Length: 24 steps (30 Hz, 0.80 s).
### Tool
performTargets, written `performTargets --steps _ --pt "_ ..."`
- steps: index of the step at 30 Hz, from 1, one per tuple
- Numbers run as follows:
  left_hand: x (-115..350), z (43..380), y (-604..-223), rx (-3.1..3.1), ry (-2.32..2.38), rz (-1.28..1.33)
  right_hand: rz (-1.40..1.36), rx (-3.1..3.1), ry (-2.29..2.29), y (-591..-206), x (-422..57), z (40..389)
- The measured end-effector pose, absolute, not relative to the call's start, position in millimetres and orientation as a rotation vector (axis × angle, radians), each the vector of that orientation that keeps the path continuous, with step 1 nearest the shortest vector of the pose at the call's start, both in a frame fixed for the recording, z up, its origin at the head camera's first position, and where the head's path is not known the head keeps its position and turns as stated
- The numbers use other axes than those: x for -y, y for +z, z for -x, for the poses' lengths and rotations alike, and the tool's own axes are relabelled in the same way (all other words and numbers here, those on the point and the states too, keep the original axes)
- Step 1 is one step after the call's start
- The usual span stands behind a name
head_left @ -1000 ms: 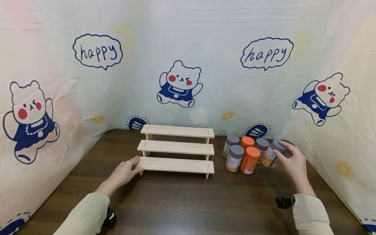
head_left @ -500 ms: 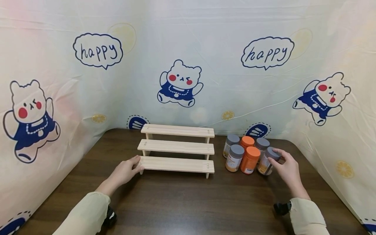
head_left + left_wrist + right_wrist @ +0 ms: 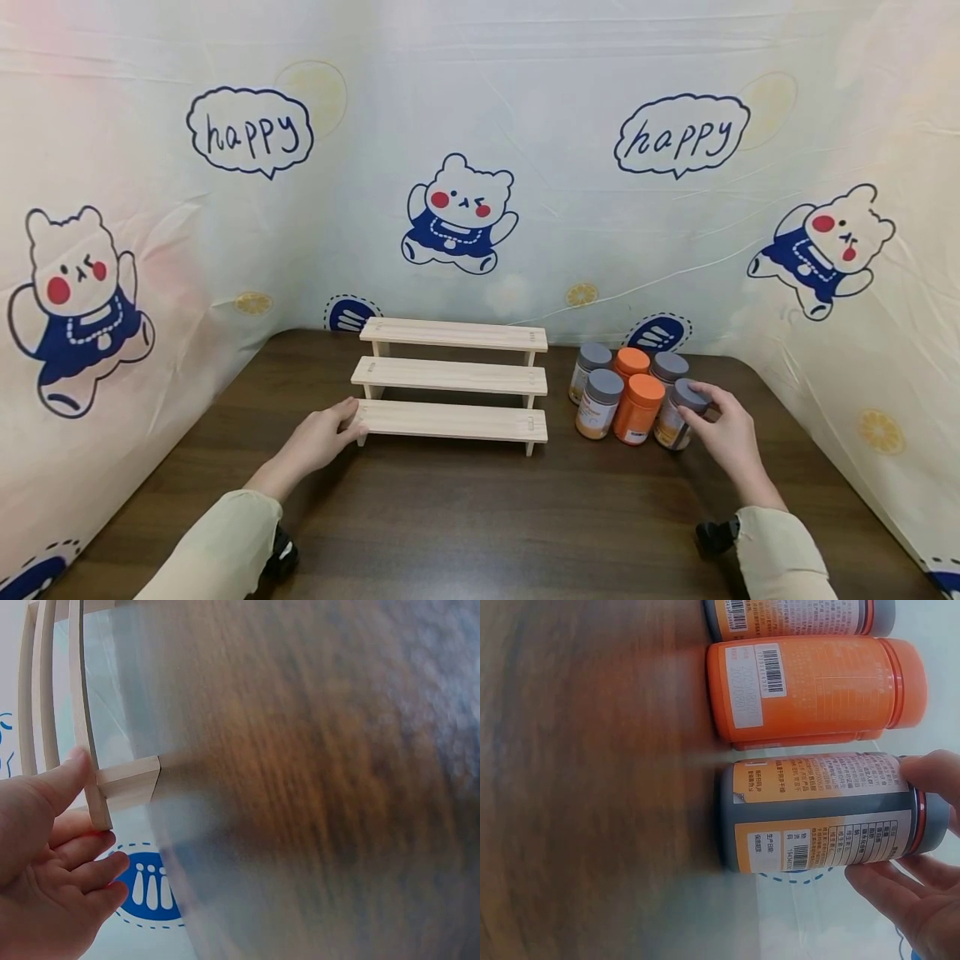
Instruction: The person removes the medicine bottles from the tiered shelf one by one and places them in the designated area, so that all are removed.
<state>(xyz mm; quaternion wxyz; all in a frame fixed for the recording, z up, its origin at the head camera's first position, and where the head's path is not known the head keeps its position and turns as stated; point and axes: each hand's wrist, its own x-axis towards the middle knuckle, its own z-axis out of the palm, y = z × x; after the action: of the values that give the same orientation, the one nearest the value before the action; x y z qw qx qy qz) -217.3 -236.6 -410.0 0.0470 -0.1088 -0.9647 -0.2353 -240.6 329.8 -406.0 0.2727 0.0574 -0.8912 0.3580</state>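
Observation:
A three-tier wooden display shelf (image 3: 450, 422) stands mid-table. My left hand (image 3: 322, 433) pinches the left end of its lowest board (image 3: 84, 697), thumb on top and fingers beneath. To the right, my right hand (image 3: 725, 433) grips a grey-lidded supplement jar (image 3: 821, 814) near its lid, thumb on one side and fingers on the other. That jar stands upright at the front right of a tight group. Beside it is an orange jar (image 3: 639, 410), and left of that another grey-lidded jar (image 3: 597, 408).
Behind the front row stand a grey-lidded jar (image 3: 592, 367), an orange-lidded jar (image 3: 632, 361) and one more grey-lidded jar (image 3: 670, 368). A printed cloth backdrop (image 3: 570, 208) rises along the back and sides of the dark wooden table (image 3: 480, 517).
My right hand has brought the grey-lidded jar left and toward me, from a tilt to upright beside the front orange jar. My left hand stays on the shelf.

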Motion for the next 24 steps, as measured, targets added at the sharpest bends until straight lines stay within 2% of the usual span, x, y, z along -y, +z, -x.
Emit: performTargets --steps 24 --pt "237.0 218.0 -411.1 2.954 -0.718 0.320 -0.159 2.439 0.965 -406.1 -329.2 243.5"
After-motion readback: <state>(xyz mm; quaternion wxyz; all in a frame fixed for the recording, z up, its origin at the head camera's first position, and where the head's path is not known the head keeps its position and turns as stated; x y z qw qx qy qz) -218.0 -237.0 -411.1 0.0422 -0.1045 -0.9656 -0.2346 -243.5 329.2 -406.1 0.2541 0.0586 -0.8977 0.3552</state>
